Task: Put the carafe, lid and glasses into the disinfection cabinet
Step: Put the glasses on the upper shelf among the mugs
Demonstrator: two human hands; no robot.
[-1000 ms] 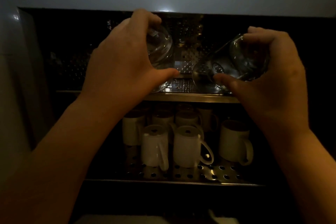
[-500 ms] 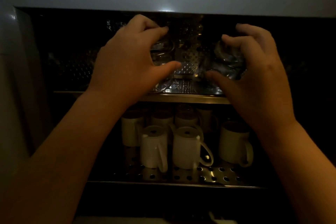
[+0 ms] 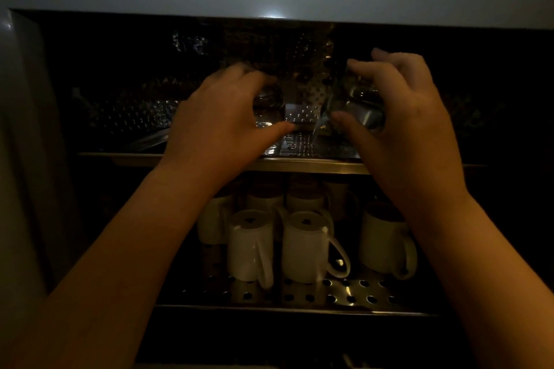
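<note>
A: Setting both glasses on the upper shelf (image 3: 299, 165) of the cabinet — left hand (image 3: 221, 117) curled round one glass (image 3: 269, 97), right hand (image 3: 401, 117) round the other glass (image 3: 356, 108). Tips?

B: Seat them flat before releasing. Lower rack (image 3: 344, 296) holds white mugs (image 3: 305, 246), upside down.

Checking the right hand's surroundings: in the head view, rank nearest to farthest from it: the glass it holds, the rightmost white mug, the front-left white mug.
1. Glass, gripped in the right hand, upper shelf.
2. Rightmost white mug, lower shelf, below that wrist.
3. Front-left white mug, lower shelf, leftward.
</note>
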